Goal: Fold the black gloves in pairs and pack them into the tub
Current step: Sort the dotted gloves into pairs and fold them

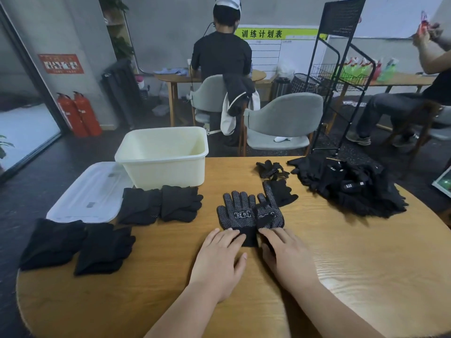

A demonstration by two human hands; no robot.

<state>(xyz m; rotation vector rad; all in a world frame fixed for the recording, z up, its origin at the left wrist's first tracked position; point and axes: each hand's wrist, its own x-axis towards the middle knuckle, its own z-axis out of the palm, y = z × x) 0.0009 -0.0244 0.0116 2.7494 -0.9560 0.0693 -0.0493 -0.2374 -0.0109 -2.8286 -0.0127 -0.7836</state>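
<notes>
Your forearms run off the bottom edge. Your left hand [219, 257] lies flat on the worktop [341, 252], fingers straight, tips pressing the cuffs of the dotted gloves [240, 211]. Your right hand [285, 252] rests there too, fingers loosely spread, thumb out of sight, gripping nothing. Your fingers hide much of the cuffs. The gloves lie side by side, dots up. The left one reads 冠恒, and the right one's label is too creased to read. Four folded pairs [140, 206] sit left. Farther right, the loose pile [361, 198] shows a tag [348, 186] reading 5.11. The tub [163, 172] stands far left beside its lid [90, 191], its near wall hiding part of its floor.
</notes>
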